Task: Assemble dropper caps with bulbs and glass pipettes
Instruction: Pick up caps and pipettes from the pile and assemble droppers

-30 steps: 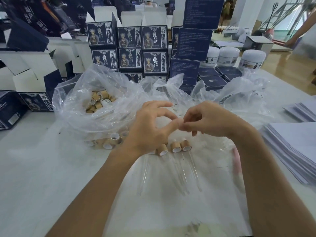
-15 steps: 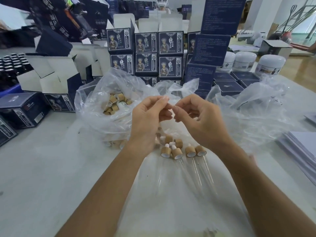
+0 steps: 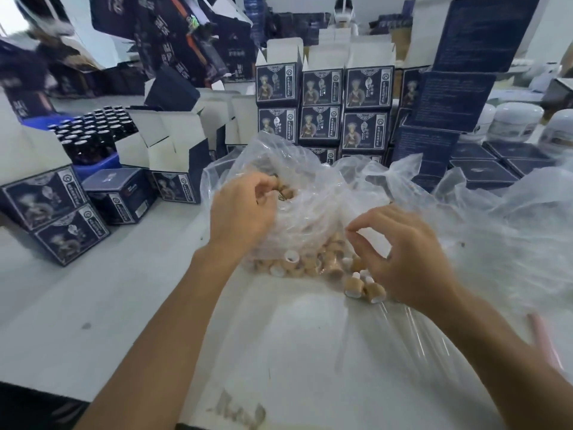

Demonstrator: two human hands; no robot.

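Tan dropper caps (image 3: 310,265) heaped in clear bag (image 3: 310,193); assembled droppers (image 3: 366,287) beside it.

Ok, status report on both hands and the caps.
Left hand in cap bag, fingers curled on caps. Right hand raised, fingertips pinched, contents unclear. Finished droppers beneath it. Nothing blocking.

Left hand (image 3: 240,209) reaching into clear bag (image 3: 313,193) of caps (image 3: 305,266); right hand (image 3: 406,259) hovering over assembled droppers (image 3: 364,287), fingers curled.

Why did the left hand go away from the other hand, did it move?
Yes. The left hand went up and left, away from the right hand, into the mouth of the plastic bag of wooden caps.
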